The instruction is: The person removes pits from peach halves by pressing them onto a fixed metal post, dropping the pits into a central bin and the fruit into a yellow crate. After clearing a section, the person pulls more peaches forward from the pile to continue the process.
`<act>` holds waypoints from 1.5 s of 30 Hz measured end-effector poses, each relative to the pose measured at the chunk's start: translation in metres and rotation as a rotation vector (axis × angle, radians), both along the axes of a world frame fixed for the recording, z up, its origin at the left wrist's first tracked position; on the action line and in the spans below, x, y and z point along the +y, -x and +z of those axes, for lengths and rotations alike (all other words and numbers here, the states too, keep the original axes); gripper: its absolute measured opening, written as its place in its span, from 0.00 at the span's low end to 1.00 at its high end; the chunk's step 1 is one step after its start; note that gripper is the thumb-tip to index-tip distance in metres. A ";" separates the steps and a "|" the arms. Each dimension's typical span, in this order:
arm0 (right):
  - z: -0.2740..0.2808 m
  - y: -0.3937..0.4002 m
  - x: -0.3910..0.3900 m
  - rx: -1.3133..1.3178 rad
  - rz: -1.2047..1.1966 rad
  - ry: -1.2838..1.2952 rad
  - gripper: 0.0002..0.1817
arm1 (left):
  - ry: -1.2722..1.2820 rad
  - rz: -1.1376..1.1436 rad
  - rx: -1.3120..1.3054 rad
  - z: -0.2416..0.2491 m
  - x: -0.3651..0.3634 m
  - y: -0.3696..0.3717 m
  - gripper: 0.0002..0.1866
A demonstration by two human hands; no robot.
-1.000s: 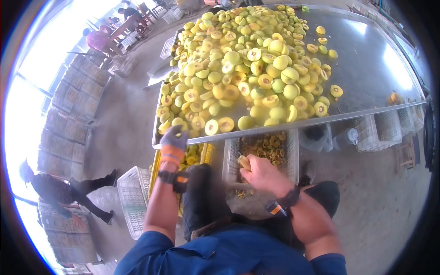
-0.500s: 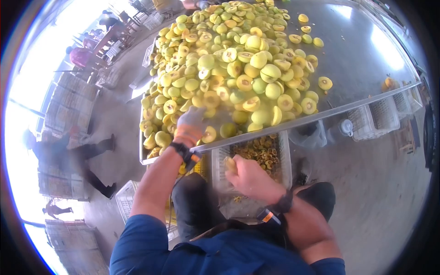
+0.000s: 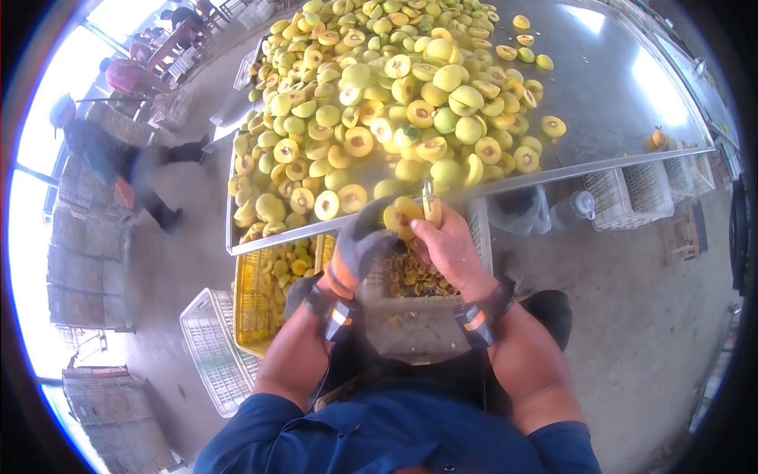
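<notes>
My left hand [image 3: 365, 243], in a grey glove with an orange cuff, is closed round a yellow-green fruit half [image 3: 400, 219], its cut face turned toward my right hand. Bare, my right hand [image 3: 453, 243] grips a small coring knife [image 3: 432, 208] with a pale yellow handle, its metal tip pointing up beside the fruit. Both hands meet just in front of the metal table's edge [image 3: 537, 175]. On the table lies a big heap of halved fruit [image 3: 359, 142], many showing brown centres. Below my hands, a light crate [image 3: 478, 229] contains brown and yellow scraps [image 3: 422, 276].
To the left of my knees stand a yellow crate [image 3: 251, 304] with fruit halves and a white crate [image 3: 212, 347]. White baskets [image 3: 624, 197] and a clear plastic jug [image 3: 575, 207] sit under the table at right. A person [image 3: 118, 154] walks at left by stacked crates [image 3: 87, 268].
My left hand has come back from the heap to my right hand, now with a fruit half in it. My right hand has risen with the knife. The person at left has shifted.
</notes>
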State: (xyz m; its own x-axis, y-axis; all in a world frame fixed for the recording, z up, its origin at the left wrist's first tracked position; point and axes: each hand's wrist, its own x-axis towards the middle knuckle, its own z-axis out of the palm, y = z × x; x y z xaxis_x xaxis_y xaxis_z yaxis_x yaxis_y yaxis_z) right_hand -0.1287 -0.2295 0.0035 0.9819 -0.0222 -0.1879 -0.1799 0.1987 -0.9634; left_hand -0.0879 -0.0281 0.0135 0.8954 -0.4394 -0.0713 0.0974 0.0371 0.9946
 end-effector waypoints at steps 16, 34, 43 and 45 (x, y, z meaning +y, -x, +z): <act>-0.006 0.013 0.022 -0.001 0.190 0.583 0.16 | -0.093 0.332 -0.148 -0.013 -0.015 0.009 0.28; 0.007 0.011 0.023 0.455 0.422 -0.464 0.05 | -0.061 0.416 -0.189 -0.013 -0.015 0.003 0.12; -0.046 0.008 0.034 -0.345 0.300 0.286 0.08 | -0.217 0.248 -0.310 -0.035 -0.004 -0.010 0.17; -0.049 0.009 0.038 -0.353 0.295 0.296 0.06 | -0.464 0.229 -0.480 -0.031 -0.007 -0.009 0.18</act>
